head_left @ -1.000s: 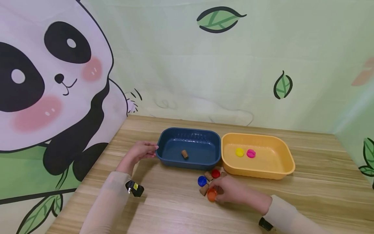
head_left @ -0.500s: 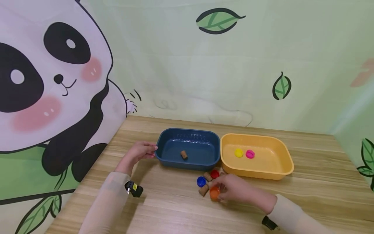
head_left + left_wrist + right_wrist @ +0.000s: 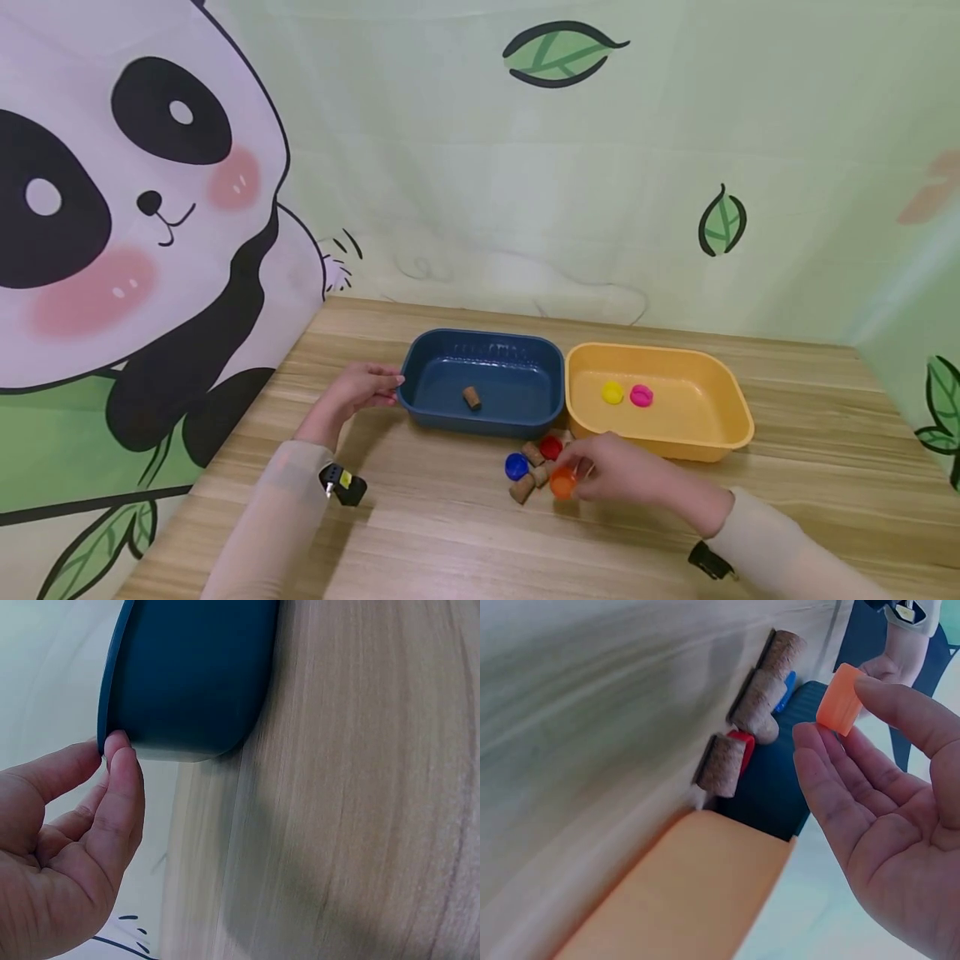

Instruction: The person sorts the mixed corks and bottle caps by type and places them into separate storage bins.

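My right hand (image 3: 622, 471) pinches an orange bottle cap (image 3: 562, 482) between thumb and fingertips. In the right wrist view the orange cap (image 3: 840, 699) is held up off the table. My left hand (image 3: 363, 385) grips the left rim of a dark blue tray (image 3: 472, 422), thumb on one side and fingers on the other, as the left wrist view shows. One cork (image 3: 471, 397) lies inside that tray. On the table before the trays is a small cluster: a blue cap (image 3: 516, 466), a red cap (image 3: 551, 447) and several corks (image 3: 522, 488), one partly hidden by my right hand.
A yellow tray (image 3: 675, 447) stands right against the blue tray's right end. It holds a yellow cap (image 3: 612, 392) and a pink cap (image 3: 641, 395). Behind the wooden table (image 3: 420, 525) hangs a printed panda cloth (image 3: 450, 167).
My right hand has lifted the orange cap and drawn it to the right, away from the cluster, uncovering another cork. My left hand stays at the blue tray's rim.
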`<state>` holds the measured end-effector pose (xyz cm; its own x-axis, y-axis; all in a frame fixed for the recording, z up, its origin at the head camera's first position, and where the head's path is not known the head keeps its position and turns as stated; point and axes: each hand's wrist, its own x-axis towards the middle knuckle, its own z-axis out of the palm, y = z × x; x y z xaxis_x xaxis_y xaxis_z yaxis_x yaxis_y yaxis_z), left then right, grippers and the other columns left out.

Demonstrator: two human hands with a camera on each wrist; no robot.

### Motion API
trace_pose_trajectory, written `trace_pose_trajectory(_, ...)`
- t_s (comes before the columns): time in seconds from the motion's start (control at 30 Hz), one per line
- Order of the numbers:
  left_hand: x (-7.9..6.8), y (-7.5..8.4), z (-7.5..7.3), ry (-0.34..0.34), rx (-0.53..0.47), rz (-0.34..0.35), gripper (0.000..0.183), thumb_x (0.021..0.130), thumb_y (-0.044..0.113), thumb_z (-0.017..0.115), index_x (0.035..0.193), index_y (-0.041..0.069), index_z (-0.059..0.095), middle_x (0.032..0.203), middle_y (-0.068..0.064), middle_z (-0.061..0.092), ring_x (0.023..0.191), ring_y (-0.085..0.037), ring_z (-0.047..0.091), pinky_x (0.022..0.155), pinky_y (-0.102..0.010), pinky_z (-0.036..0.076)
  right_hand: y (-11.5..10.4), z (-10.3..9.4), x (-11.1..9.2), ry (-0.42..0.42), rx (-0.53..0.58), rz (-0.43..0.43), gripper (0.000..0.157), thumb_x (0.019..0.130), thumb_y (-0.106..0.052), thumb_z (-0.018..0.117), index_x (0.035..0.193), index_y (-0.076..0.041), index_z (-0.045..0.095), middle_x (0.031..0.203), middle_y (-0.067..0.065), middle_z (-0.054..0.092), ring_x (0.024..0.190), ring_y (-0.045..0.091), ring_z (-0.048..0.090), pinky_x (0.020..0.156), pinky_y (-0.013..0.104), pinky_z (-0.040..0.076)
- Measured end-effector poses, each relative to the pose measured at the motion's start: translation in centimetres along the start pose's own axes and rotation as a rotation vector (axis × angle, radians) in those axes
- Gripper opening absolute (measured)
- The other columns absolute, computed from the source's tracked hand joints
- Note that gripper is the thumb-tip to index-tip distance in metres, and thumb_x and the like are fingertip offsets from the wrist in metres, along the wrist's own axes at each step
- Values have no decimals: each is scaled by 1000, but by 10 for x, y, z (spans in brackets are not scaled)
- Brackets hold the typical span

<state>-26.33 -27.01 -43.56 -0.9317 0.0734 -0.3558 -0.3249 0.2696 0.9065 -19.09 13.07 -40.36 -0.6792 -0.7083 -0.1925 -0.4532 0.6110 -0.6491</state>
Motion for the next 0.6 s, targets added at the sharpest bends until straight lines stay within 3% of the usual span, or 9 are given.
trace_pose_trajectory(0.6,1,-2,0,-12,-3,6,41,104,8,58,134,-20,52,77,3,69,68,-3,64,67,-15,60,1,-24,-11,31,-64,-10,29,85,-8,80,113,-7,73,103,1,75,86,5,65,78,17,57)
